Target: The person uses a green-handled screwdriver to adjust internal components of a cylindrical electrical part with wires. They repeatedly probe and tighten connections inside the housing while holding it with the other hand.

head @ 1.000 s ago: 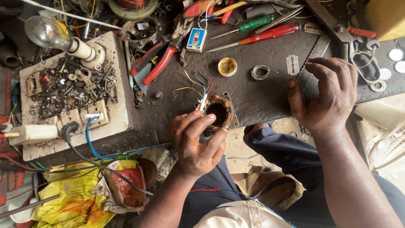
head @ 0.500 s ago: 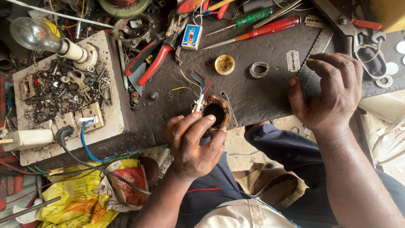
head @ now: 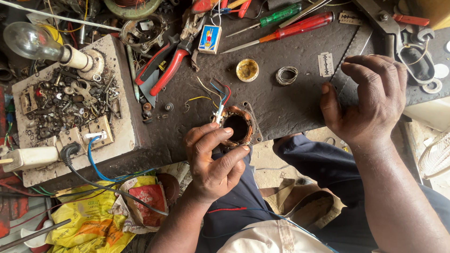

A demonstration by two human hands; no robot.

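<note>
A: What has changed?
B: The right hand (head: 370, 100) has lifted off the workbench (head: 290, 103), fingers loosely curled, empty.
A: And the stator (head: 238, 125)?
B: At the bench edge; the left hand (head: 213, 159) pinches its copper winding. Razor blade (head: 325, 64), wire coil (head: 286, 75) and pliers (head: 161, 63) crowd around.

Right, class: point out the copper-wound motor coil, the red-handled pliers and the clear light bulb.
motor coil (head: 238, 125), head view, on its copper winding ring.
red-handled pliers (head: 165, 70), head view, on one red handle.
light bulb (head: 29, 40), head view, on the glass globe.
</note>
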